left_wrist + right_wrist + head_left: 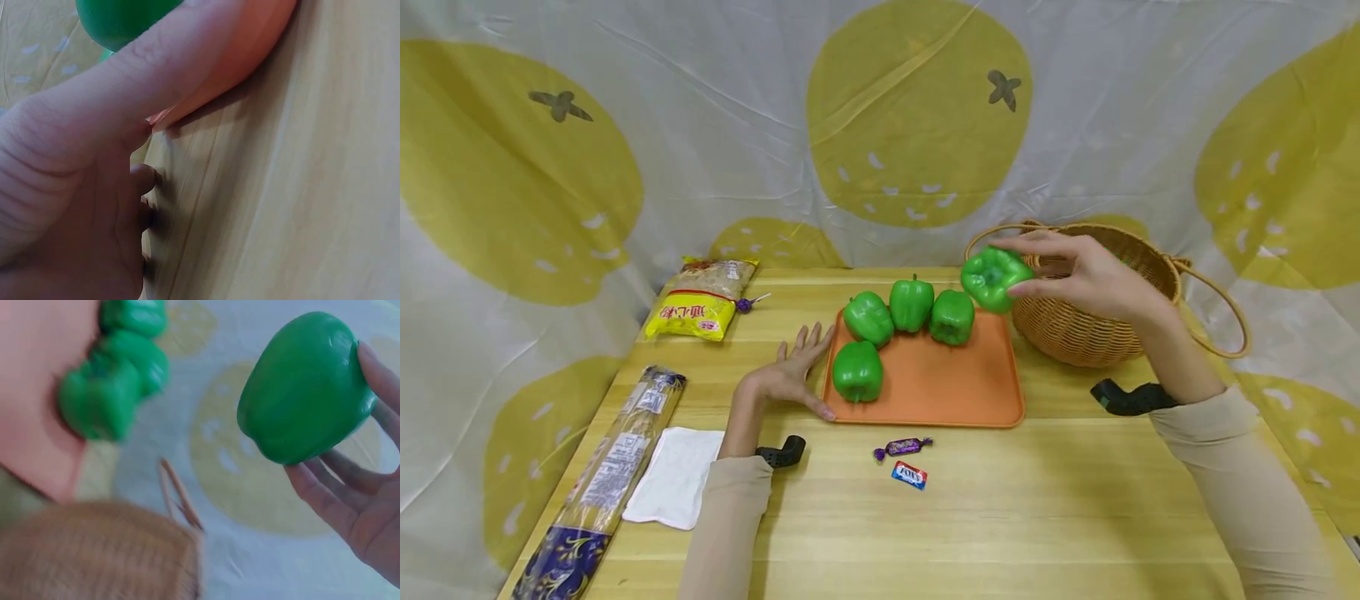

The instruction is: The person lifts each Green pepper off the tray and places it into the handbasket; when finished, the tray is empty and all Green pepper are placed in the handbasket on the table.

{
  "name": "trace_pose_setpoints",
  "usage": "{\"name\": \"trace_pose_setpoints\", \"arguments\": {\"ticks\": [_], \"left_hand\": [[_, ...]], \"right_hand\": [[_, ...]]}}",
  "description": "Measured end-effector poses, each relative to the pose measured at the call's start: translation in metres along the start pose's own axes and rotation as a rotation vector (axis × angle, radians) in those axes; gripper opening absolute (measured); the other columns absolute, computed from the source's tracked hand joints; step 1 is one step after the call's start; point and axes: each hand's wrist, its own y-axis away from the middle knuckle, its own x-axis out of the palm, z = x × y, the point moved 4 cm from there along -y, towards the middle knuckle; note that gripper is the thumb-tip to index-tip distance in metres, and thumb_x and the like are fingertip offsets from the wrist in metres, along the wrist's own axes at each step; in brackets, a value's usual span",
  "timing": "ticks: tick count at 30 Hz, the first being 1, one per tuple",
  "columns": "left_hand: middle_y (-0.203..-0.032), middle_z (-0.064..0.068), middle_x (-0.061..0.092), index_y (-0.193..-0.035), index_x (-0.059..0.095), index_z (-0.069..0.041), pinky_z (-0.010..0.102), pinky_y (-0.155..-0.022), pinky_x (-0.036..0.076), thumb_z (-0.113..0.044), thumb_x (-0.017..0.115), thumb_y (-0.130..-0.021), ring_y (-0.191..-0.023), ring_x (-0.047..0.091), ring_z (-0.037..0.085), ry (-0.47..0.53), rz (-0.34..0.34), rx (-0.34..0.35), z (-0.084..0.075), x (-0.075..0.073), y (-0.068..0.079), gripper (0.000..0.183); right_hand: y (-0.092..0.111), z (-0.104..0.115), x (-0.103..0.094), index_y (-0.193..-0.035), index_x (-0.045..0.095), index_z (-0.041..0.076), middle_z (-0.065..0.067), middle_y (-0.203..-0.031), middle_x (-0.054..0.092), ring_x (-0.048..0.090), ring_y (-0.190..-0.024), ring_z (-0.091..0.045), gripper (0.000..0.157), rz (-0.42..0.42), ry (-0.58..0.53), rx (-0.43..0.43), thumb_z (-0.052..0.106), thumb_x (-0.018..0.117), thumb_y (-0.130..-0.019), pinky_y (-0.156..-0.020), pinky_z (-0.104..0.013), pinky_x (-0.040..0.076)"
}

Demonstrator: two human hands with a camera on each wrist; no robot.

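Between thumb and fingers my right hand (1086, 271) grips a green bell pepper (995, 278), held up in the air at the tray's back right corner, beside the wicker basket (1067, 329). The right wrist view shows this pepper (306, 387) pinched at its end by the fingertips. My left hand (786, 375) lies spread at the left edge of the orange tray (936, 387), its thumb at the front left corner. Several more peppers sit on the tray: one near the left hand (857, 372) and others along the back edge (912, 305).
A purple-wrapped candy (903, 447) and a small red and blue candy (910, 475) lie before the tray. To the left are a yellow pasta bag (692, 313), a lollipop (745, 305), a long noodle pack (617, 467) and a white cloth (676, 477). A patterned curtain (722, 125) hangs behind.
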Motion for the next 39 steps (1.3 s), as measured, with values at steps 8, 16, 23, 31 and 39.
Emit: {"name": "trace_pose_setpoints", "arguments": {"ticks": [8,16,23,31,39], "left_hand": [[-0.16,0.019,-0.02,-0.156,-0.008,-0.019,0.065,-0.114,-0.017,-0.051,0.089,-0.055,-0.146,-0.024,0.039,0.001,-0.003,0.006,-0.001,-0.001,0.0,0.144],[-0.16,0.019,-0.02,-0.156,-0.009,-0.019,0.066,-0.114,-0.016,-0.05,0.089,-0.056,-0.146,-0.024,0.04,-0.007,-0.008,-0.007,0.001,-0.001,0.002,0.144],[-0.16,0.02,-0.018,-0.156,-0.008,-0.018,0.067,-0.113,-0.015,-0.051,0.089,-0.056,-0.146,-0.023,0.04,-0.006,-0.018,0.006,0.001,-0.001,0.001,0.143],[-0.161,0.018,-0.019,-0.156,-0.007,-0.019,0.065,-0.114,-0.016,-0.051,0.089,-0.057,-0.147,-0.024,0.038,-0.017,-0.015,0.003,-0.003,0.001,0.0,0.142],[-0.16,0.019,-0.019,-0.156,-0.008,-0.02,0.065,-0.114,-0.016,-0.051,0.089,-0.056,-0.146,-0.024,0.039,-0.003,-0.018,0.006,-0.003,0.002,0.001,0.142]], "right_hand": [[0.007,-0.025,-0.073,-0.143,0.046,0.034,0.001,-0.147,0.05,0.044,-0.134,-0.008,0.059,-0.124,-0.068,0.231,0.028,0.069,-0.089,-0.087,-0.004,0.045],[-0.003,-0.071,-0.094,-0.145,0.037,0.042,-0.014,-0.159,0.027,0.029,-0.145,-0.032,0.061,-0.049,-0.136,0.454,0.04,0.064,-0.091,-0.087,-0.016,0.049],[-0.009,-0.103,-0.094,-0.151,0.031,0.032,-0.022,-0.16,0.015,0.059,-0.112,-0.01,0.07,0.034,-0.215,0.577,0.042,0.063,-0.09,-0.078,-0.02,0.056],[-0.014,-0.123,-0.082,-0.154,0.027,0.018,-0.009,-0.095,0.058,0.044,-0.064,0.001,0.076,0.11,-0.242,0.63,0.039,0.064,-0.091,-0.085,-0.033,0.057],[-0.02,-0.134,-0.072,-0.155,0.019,0.012,-0.022,-0.161,-0.004,0.01,-0.143,-0.053,0.072,0.192,-0.321,0.619,0.031,0.057,-0.097,-0.112,-0.059,0.033]]}}
